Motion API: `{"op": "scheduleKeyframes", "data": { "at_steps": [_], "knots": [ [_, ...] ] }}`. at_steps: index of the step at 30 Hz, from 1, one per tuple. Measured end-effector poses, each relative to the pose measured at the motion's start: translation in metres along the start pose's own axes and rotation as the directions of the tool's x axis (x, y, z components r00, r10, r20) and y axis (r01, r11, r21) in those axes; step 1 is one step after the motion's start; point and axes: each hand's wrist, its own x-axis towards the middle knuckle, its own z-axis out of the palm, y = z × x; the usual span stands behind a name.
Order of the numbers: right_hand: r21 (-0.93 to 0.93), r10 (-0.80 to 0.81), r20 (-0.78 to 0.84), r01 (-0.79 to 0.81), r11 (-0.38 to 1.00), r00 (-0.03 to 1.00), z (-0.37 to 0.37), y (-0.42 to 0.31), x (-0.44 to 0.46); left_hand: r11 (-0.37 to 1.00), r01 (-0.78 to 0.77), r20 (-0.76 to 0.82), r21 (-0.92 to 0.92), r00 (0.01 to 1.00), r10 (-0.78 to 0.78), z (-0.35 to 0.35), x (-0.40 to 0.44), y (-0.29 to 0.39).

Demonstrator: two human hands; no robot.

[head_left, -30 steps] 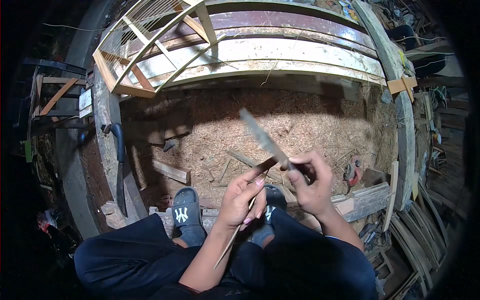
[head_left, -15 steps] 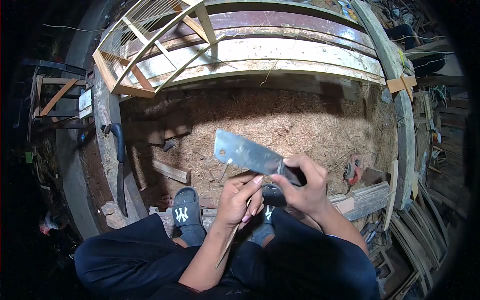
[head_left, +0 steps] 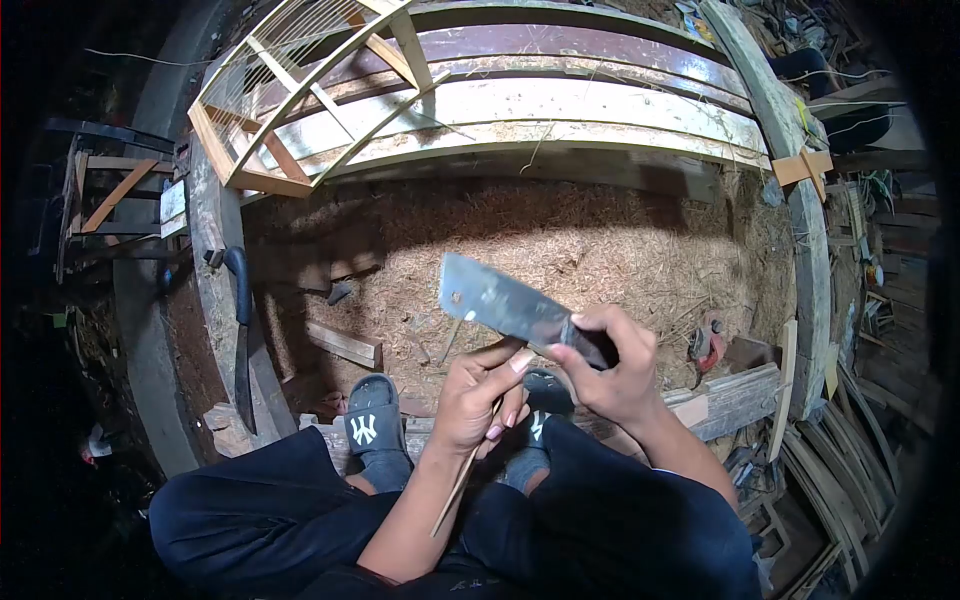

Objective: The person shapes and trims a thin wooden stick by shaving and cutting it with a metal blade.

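My right hand [head_left: 618, 362] is closed around the dark handle of a cleaver [head_left: 505, 302]. Its broad grey blade, with a hole near the far corner, points up and to the left. Close beside it, my left hand [head_left: 482, 400] pinches a thin wooden stick [head_left: 455, 492], which slants down along my forearm toward my lap. The stick's upper end lies at the fingertips, just under the blade's lower edge; whether blade and stick touch I cannot tell.
A slatted wooden bench [head_left: 600, 105] runs across the back, bearing a wood-and-wire frame [head_left: 300, 100]. A long curved knife [head_left: 240, 330] rests on the left beam. Wood shavings [head_left: 560, 240] cover the ground. An offcut block [head_left: 343, 344] lies near my sandals [head_left: 378, 425].
The cleaver's blade has shifted slightly right and up, tilting a little more steeply. My left hand keeps its pinch on the stick, nearly unmoved.
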Motion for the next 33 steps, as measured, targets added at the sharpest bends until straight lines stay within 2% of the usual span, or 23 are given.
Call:
{"op": "scheduleKeyframes", "data": {
  "at_steps": [2, 4, 5, 8, 9, 12, 14, 15, 16, 18, 20, 22, 26, 33],
  "knots": [
    [0.007, 0.006, -0.008, -0.006, 1.000, 1.000, 0.000, 0.000, -0.002, 1.000, -0.009, 0.027, -0.019, 1.000, 0.009, -0.002, 0.001, -0.003],
    [0.049, -0.103, 0.097, 0.099, 0.994, 0.990, -0.001, -0.006, -0.007, 1.000, -0.013, 0.013, 0.012, 1.000, 0.012, -0.002, -0.001, -0.003],
    [0.038, -0.077, 0.106, 0.074, 0.997, 0.991, -0.003, -0.007, -0.006, 0.999, -0.021, 0.001, 0.039, 1.000, 0.021, -0.001, -0.001, -0.003],
    [0.025, -0.008, 0.034, 0.007, 1.000, 0.999, -0.003, 0.000, 0.000, 0.999, 0.011, -0.001, 0.043, 1.000, -0.011, 0.004, -0.001, 0.001],
    [0.040, -0.090, 0.041, 0.089, 0.995, 0.995, -0.002, -0.001, 0.000, 0.999, -0.008, -0.010, 0.039, 1.000, 0.009, 0.000, -0.001, -0.003],
    [0.076, -0.110, 0.083, 0.103, 0.992, 0.991, -0.003, -0.007, -0.004, 0.998, 0.008, -0.023, 0.066, 1.000, -0.006, -0.007, -0.001, -0.009],
    [0.058, -0.049, -0.005, 0.049, 0.997, 0.999, -0.001, -0.002, 0.001, 0.999, 0.020, 0.019, 0.031, 1.000, -0.020, 0.007, -0.001, 0.004],
    [0.042, 0.074, 0.034, -0.075, 0.996, 0.997, -0.004, 0.002, -0.001, 0.999, 0.017, 0.021, 0.030, 1.000, -0.018, 0.005, 0.000, 0.001],
    [0.042, 0.072, 0.033, -0.073, 0.996, 0.997, -0.004, 0.001, -0.003, 1.000, 0.015, 0.008, 0.012, 1.000, -0.015, 0.000, 0.000, -0.006],
    [0.087, -0.109, 0.068, 0.103, 0.991, 0.992, -0.002, -0.006, -0.004, 1.000, 0.015, -0.026, -0.022, 1.000, -0.016, -0.005, -0.001, -0.013],
    [0.091, -0.092, 0.083, 0.084, 0.992, 0.992, -0.002, -0.004, -0.005, 1.000, 0.010, -0.028, -0.002, 1.000, -0.010, -0.001, -0.001, -0.005],
    [0.048, 0.032, 0.016, -0.033, 0.998, 0.999, 0.000, 0.004, -0.003, 0.998, 0.070, 0.077, -0.003, 0.995, -0.070, 0.001, 0.001, 0.004],
    [0.081, -0.081, 0.048, 0.077, 0.994, 0.996, -0.002, -0.004, -0.003, 0.994, 0.018, 0.104, -0.109, 0.995, -0.007, -0.001, -0.001, -0.006],
    [0.063, -0.067, 0.050, 0.064, 0.996, 0.996, 0.001, 0.001, -0.005, 0.993, 0.074, 0.041, -0.087, 0.997, -0.070, 0.002, -0.001, -0.003]
  ]
}}
